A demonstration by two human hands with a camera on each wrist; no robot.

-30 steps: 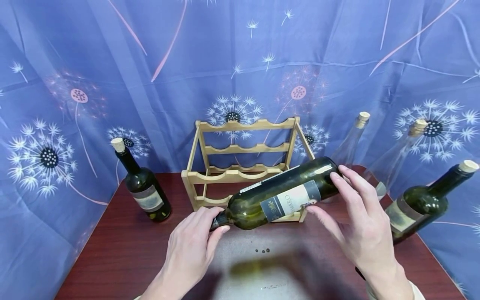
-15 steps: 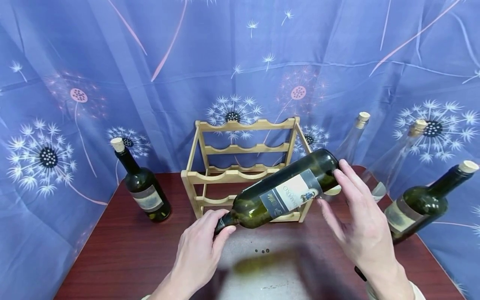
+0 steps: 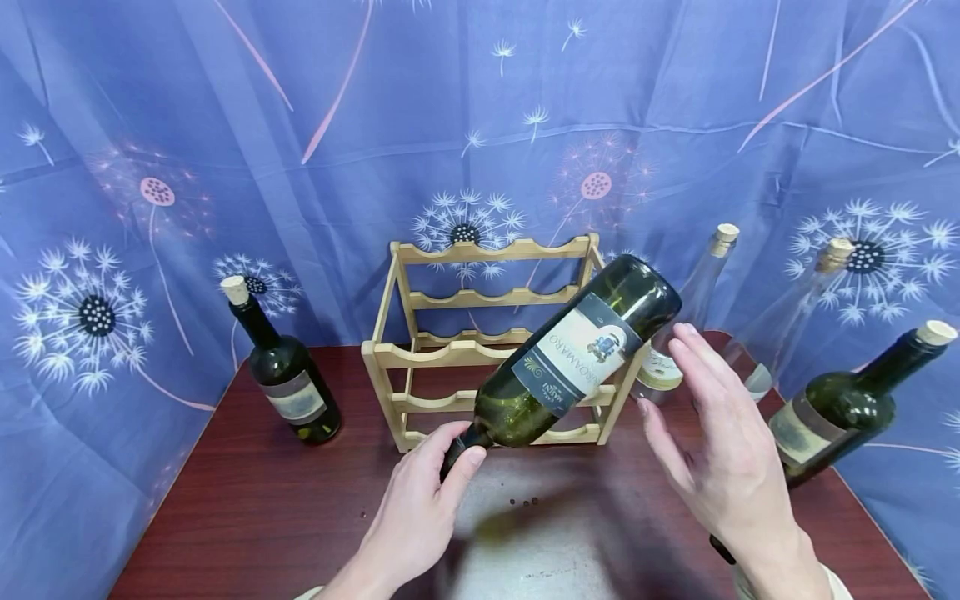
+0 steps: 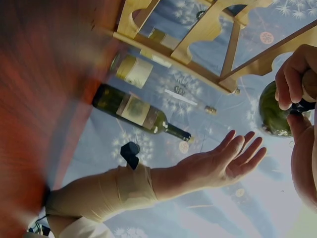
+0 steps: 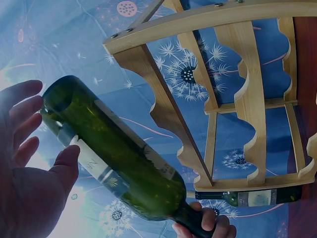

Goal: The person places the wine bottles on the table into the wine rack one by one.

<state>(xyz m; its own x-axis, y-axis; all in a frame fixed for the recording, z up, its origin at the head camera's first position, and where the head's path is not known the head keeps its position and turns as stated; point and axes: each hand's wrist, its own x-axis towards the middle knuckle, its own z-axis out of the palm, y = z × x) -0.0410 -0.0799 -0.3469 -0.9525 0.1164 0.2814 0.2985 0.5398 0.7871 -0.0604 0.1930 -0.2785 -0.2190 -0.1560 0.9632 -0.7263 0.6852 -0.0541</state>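
Note:
My left hand (image 3: 420, 517) grips a dark green wine bottle (image 3: 577, 350) by its neck. The bottle is tilted, neck down toward the lower left and base up to the right, with its printed label facing the head camera. In the head view it overlaps the front right part of a wooden wine rack (image 3: 442, 354). My right hand (image 3: 727, 450) has its fingers extended beside the bottle's base, with a gap between them in the head view. From the right wrist, the bottle (image 5: 119, 153) shows its green body, with the left hand's fingers (image 5: 208, 220) around the neck.
One corked green bottle (image 3: 296, 387) stands left of the rack, another (image 3: 832, 417) at the right edge. Two clear corked bottles (image 3: 697, 283) stand behind the right hand. Small dark spots lie on the reddish table (image 3: 225, 500). A blue dandelion-print curtain (image 3: 300, 83) surrounds it.
The left hand has moved right with the bottle, whose base has risen into a steeper tilt and whose label has turned more to the camera. The right hand's fingers have come away from the base.

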